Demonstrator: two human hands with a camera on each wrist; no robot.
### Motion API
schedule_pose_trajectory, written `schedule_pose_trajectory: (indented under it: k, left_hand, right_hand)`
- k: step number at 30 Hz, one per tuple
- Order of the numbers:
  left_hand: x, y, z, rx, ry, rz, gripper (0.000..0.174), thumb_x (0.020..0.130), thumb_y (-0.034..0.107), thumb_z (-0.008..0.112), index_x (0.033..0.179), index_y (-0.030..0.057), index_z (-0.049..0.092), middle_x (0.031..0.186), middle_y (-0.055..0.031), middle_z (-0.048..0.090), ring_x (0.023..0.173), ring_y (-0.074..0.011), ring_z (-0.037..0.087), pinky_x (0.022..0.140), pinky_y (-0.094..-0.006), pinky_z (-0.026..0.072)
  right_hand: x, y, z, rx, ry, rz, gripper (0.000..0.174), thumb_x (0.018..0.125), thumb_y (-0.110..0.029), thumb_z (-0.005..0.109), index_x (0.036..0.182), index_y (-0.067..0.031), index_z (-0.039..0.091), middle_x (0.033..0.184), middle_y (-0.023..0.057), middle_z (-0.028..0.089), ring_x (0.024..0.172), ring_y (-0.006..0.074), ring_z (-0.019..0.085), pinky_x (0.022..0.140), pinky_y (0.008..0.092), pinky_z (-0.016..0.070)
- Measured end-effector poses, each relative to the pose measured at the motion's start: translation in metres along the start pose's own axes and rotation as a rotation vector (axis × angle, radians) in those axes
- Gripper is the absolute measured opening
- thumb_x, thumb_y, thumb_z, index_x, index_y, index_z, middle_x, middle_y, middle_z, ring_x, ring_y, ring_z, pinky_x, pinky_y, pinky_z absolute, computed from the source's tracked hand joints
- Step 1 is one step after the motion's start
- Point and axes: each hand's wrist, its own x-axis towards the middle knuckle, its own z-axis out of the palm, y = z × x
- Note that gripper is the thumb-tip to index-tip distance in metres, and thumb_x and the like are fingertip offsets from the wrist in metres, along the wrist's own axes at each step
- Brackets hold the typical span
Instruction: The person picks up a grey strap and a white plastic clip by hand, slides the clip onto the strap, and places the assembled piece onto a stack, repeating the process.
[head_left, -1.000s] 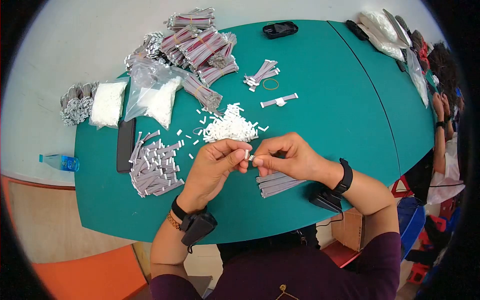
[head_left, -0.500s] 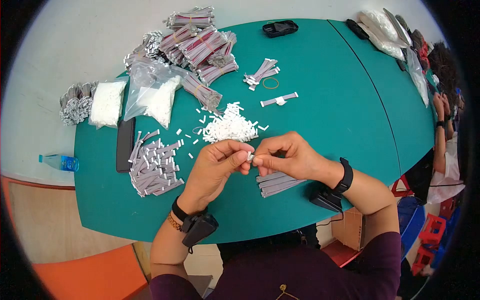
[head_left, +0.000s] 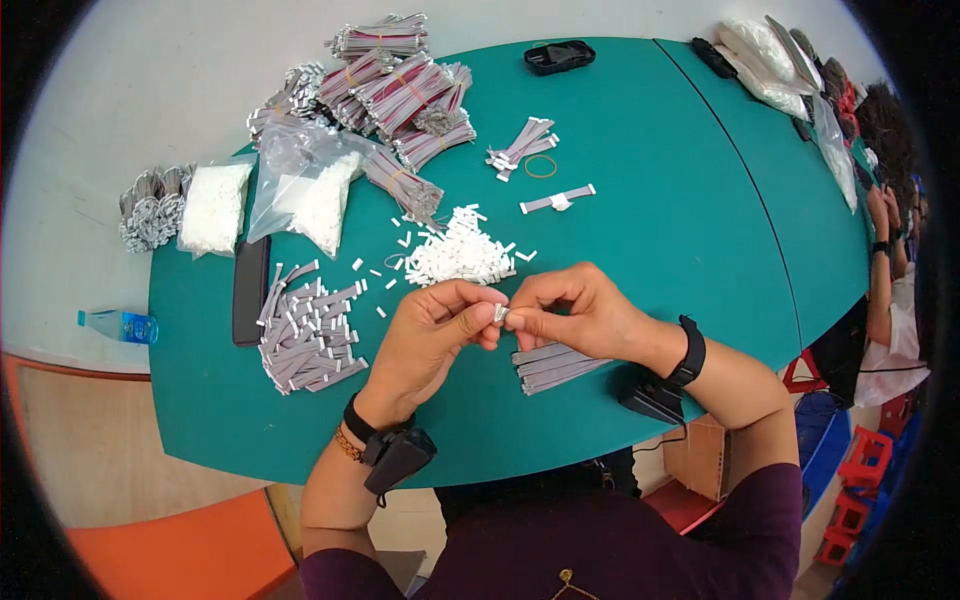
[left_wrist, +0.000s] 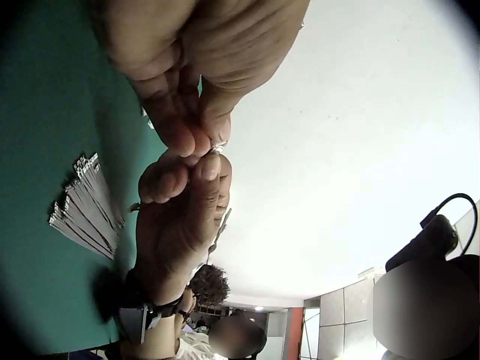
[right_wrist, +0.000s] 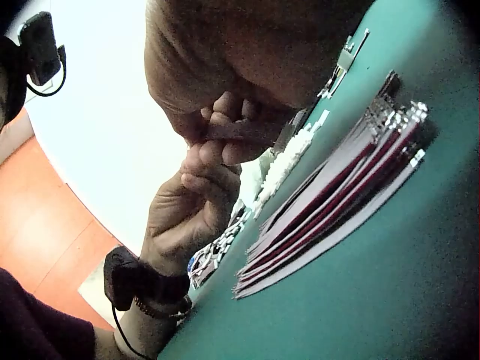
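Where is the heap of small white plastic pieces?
In the head view, the heap lies on the green tabletop, beyond the left hand, at the near right end of a banded grey cable bundle.

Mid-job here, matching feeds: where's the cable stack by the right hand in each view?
Head: the cable stack is right of centre, a little below mid-height, just under the right hand.
Left wrist: the stack is at the left, just below mid-height.
Right wrist: the stack slants across right of centre.
Shared landmark: the right hand, lower of the two hands in left wrist, upper in right wrist.
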Motion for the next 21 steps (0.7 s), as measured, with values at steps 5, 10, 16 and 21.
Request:
schedule_pose_trajectory:
  k: [5, 10, 16, 21]
  left_hand:
    - [-0.0004, 0.0007, 0.0013, 0.001, 0.001, -0.001, 0.016, 0.087, 0.008, 0.060, 0.099, -0.0024, 0.061, 0.083, -0.0053, 0.062, 0.071, -0.0108, 0.057, 0.065, -0.0224, 0.0470]
    - [-0.0005, 0.0019, 0.0019, 0.008, 0.005, -0.011, 0.016, 0.087, 0.008, 0.060, 0.099, -0.0025, 0.061, 0.083, -0.0053, 0.062, 0.071, -0.0107, 0.057, 0.065, -0.0225, 0.0471]
    - [-0.0003, 0.0019, 0.0020, 0.017, 0.009, -0.003, 0.017, 0.086, 0.009, 0.061, 0.099, -0.0023, 0.063, 0.081, -0.0057, 0.062, 0.071, -0.0105, 0.057, 0.066, -0.0226, 0.0474]
    - [-0.0003, 0.0015, 0.0021, 0.017, 0.013, -0.004, 0.017, 0.086, 0.008, 0.061, 0.099, -0.0024, 0.063, 0.081, -0.0056, 0.062, 0.071, -0.0107, 0.057, 0.066, -0.0228, 0.0476]
  right_hand:
    - [0.0005, 0.0010, -0.0008, -0.023, -0.004, -0.020, 0.017, 0.091, -0.014, 0.056, 0.081, -0.0011, 0.062, 0.068, -0.0003, 0.059, 0.064, 0.0037, 0.052, 0.057, 0.0198, 0.0412]
    - [0.0004, 0.0002, -0.0009, -0.030, -0.002, 0.000, 0.018, 0.091, -0.014, 0.056, 0.080, -0.0015, 0.062, 0.068, -0.0006, 0.059, 0.063, 0.0036, 0.051, 0.056, 0.0200, 0.0401]
    - [-0.0002, -0.0010, -0.0007, -0.021, 0.004, 0.018, 0.018, 0.091, -0.014, 0.056, 0.079, -0.0014, 0.062, 0.067, -0.0008, 0.059, 0.063, 0.0035, 0.051, 0.055, 0.0200, 0.0395]
    - [-0.0001, -0.0030, -0.0001, -0.024, 0.006, -0.003, 0.018, 0.090, -0.013, 0.056, 0.078, -0.0010, 0.062, 0.067, -0.0004, 0.059, 0.063, 0.0038, 0.051, 0.056, 0.0204, 0.0404]
